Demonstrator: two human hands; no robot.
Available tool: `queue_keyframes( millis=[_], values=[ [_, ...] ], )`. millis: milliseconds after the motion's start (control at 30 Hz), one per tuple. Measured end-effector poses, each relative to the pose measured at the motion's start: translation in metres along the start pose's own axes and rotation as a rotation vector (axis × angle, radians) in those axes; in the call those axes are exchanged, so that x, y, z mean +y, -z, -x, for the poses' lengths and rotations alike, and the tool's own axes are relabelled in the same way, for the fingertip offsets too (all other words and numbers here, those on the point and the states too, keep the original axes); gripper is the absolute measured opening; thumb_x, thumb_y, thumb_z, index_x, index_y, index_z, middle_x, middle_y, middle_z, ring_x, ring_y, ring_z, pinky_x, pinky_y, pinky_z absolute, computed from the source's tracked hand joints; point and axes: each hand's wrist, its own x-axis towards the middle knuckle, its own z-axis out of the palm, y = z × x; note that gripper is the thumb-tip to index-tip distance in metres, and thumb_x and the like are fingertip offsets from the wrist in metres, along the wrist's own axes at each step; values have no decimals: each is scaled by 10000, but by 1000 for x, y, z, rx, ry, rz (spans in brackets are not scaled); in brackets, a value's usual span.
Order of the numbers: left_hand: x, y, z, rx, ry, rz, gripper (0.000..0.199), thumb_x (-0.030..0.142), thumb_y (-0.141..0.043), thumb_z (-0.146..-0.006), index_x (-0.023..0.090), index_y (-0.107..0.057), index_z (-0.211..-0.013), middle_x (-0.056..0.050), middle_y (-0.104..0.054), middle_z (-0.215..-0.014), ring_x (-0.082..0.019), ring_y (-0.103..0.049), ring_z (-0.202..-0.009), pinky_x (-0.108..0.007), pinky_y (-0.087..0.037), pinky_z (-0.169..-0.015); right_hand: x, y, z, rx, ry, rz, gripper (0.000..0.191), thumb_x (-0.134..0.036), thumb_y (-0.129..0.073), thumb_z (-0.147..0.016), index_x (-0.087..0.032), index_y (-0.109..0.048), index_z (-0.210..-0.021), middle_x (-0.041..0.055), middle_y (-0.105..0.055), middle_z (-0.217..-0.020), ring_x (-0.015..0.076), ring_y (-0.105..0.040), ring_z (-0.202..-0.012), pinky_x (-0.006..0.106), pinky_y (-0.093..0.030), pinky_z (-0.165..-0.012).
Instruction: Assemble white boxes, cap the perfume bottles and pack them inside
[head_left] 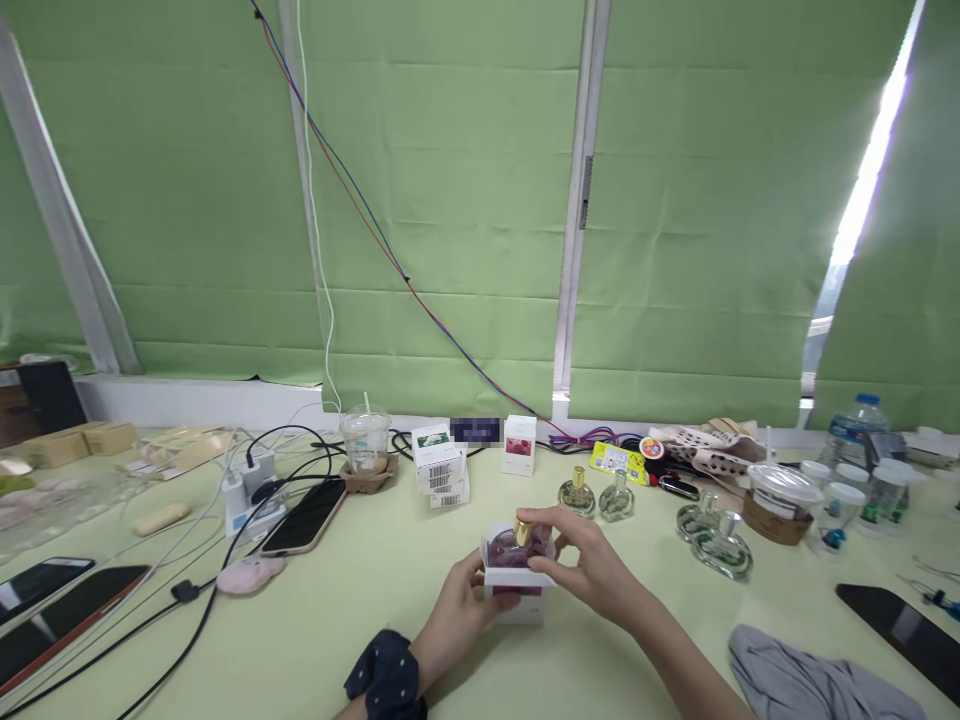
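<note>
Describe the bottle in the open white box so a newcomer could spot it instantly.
Start at the pale green table and find the open white box held by the left hand. In the box's top sits the bottle, the right hand at its gold cap. A neighbouring bottle has a gold cap too, but stands on the table; only this one shows in a box.

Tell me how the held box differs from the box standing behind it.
The held box is open at the top, a gold-capped bottle at its opening; the back box looks closed. The held box is gripped by the left hand; the back box stands untouched on the table. Both are white with a reddish front panel.
</note>
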Motion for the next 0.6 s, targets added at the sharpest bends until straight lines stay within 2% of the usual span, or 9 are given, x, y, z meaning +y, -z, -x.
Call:
queue_keyframes(
  millis=[67, 200, 333, 400, 500, 600],
  values=[
    [-2, 1, 0, 6, -6, -9, 344, 227, -757, -718, 180, -687, -1051, -73, -742, -1057, -264, -662, -949, -344, -496, -856, 0, 0, 0, -14, 9, 19, 415, -202, -642, -823, -313, -586, -1219, 44, -628, -1067, 194, -588, -942, 295, -521, -735],
    [-6, 1, -1, 1, -12, -19, 356, 267, -750, -726, 179, -681, -1064, -72, -745, -1015, -252, -659, -915, -342, -506, -847, -1, -1, 0, -21, -18, 76, 419, -196, -654, -805, -344, -610, -1195, 67, -509, -1229, 229, -556, -1069, 324, -515, -789],
    [-10, 2, -2, 11, -8, 3, 333, 239, -752, -707, 181, -681, -1027, -64, -745, -973, -249, -659, -899, -344, -508, -846, -1, -3, 0, 0, -19, 152, 391, -194, -677, -783, -356, -654, -1137, 59, -498, -1257, 273, -464, -1203, 447, -426, -985],
    [-12, 2, -3, 24, -6, 16, 307, 206, -754, -688, 181, -682, -985, -55, -745, -939, -254, -659, -906, -338, -512, -836, -1, -3, 0, -14, -29, 147, 385, -179, -672, -783, -352, -664, -1127, 56, -524, -1226, 265, -479, -1189, 461, -401, -1012],
    [-13, 2, -3, 29, -7, 21, 286, 180, -752, -675, 184, -683, -953, -42, -744, -913, -255, -660, -913, -326, -515, -821, -2, -3, -1, -55, -61, 109, 378, -151, -643, -795, -340, -672, -1121, 56, -555, -1174, 240, -525, -1137, 425, -437, -980],
    [-12, 2, -3, 30, -5, 21, 308, 183, -749, -675, 185, -686, -976, -43, -748, -939, -257, -662, -918, -323, -512, -816, -2, -3, 0, -76, -68, 118, 296, -168, -622, -819, -308, -701, -1068, 64, -571, -1143, 236, -547, -1110, 412, -448, -969]
  ],
)
